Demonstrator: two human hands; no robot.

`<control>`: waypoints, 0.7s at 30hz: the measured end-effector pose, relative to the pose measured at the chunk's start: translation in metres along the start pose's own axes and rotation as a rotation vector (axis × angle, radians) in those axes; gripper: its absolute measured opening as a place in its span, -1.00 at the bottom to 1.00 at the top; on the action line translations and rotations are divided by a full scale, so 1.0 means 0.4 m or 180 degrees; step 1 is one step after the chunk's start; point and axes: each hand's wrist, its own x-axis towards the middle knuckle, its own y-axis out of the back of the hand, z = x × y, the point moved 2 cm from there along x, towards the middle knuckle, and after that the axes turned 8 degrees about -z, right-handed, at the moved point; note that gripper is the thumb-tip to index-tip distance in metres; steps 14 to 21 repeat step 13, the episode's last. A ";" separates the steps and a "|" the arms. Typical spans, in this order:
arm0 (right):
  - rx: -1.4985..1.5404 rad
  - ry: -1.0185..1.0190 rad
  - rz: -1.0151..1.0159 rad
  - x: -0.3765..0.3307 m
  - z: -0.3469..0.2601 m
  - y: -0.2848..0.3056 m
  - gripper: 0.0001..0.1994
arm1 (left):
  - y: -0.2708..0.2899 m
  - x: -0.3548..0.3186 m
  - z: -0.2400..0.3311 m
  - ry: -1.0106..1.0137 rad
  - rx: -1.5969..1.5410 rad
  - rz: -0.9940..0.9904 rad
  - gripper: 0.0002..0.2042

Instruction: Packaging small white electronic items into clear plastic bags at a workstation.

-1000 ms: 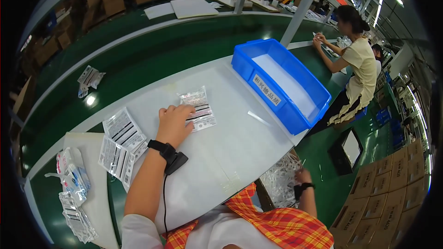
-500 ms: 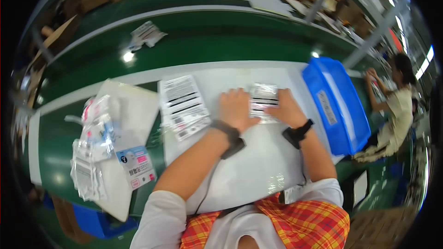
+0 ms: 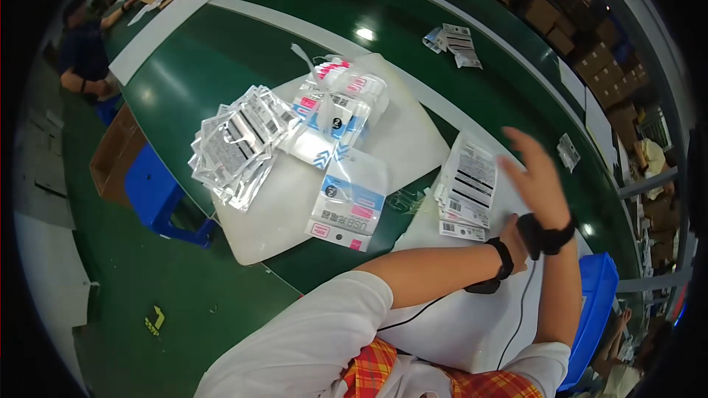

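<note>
My right hand [image 3: 542, 184] is raised past the edge of a stack of printed silver packets [image 3: 470, 184], fingers and thumb spread, holding nothing. My left hand [image 3: 513, 239] is low beside the right wrist, near the stack's lower end. The right wrist partly covers it, and its fingers are mostly hidden. Both wrists wear dark bands. Beyond the right hand, a small silver packet [image 3: 568, 152] lies on the green surface. To the left are a fanned pile of silver packets [image 3: 240, 144], several clear printed bags [image 3: 332, 114] and a flat blue, white and pink bag [image 3: 349, 203].
A pale board [image 3: 258, 239] sits under the left-hand piles. The blue bin [image 3: 594, 287] stands at the right. Farther off, a crumpled printed packet [image 3: 461, 46] lies on the green belt. A blue stool [image 3: 158, 195] is below the table at left; a person [image 3: 85, 59] stands beyond.
The view has swung left. My hands have parted from the silver packet they were on; the right has lifted and spread. A small packet now lies on the green surface beyond.
</note>
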 end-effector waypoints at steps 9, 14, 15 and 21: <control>0.0708 0.0896 -0.1523 0.133 -0.227 -0.201 -0.67 | -0.132 0.164 -0.003 -0.0681 -0.1215 -0.0038 -0.37; 0.1666 0.1269 -0.1155 0.054 -0.203 -0.053 -0.87 | -0.212 0.239 -0.071 -0.0618 -0.1812 0.0096 -0.36; 0.1666 0.1269 -0.1155 0.054 -0.203 -0.053 -0.87 | -0.212 0.239 -0.071 -0.0618 -0.1812 0.0096 -0.36; 0.1666 0.1269 -0.1155 0.054 -0.203 -0.053 -0.87 | -0.212 0.239 -0.071 -0.0618 -0.1812 0.0096 -0.36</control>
